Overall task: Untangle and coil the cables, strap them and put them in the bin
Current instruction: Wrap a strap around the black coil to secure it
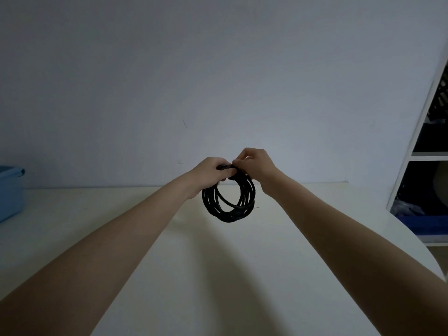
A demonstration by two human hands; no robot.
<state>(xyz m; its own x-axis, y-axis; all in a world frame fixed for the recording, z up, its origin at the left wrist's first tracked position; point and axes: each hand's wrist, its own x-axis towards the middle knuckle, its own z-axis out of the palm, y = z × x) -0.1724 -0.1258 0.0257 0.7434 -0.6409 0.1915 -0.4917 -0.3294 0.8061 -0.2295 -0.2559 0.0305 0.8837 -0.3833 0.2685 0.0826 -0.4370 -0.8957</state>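
Left hand: the left hand [210,173] is raised above the counter, its fingers curled round the top of the coil and gripping the bundled loops.
Right hand: the right hand [254,164] sits just beside the left, touching it at the top of the coil; its thumb and fingertips pinch something small and dark there, too dim to tell whether it is a strap or a cable end.
Forearms: both bare forearms reach forward from the bottom corners and meet over the middle of the counter.
Cable: the black round cable wound into a coil of several loops [229,202] hangs below the two hands, upright like a ring, held clear of the counter surface.
Counter: the pale cream counter with a rounded right edge [218,275] lies under the hands, with soft shadows of the arms falling across it.
Bin: the light blue plastic bin [9,190] stands at the far left of the counter, cut off by the picture edge, well apart from the coil.
Wall: a plain grey-white wall [218,81] rises behind the counter.
Shelf: a white open shelf unit [412,156] stands at the right, holding dark things and a blue tray low down.
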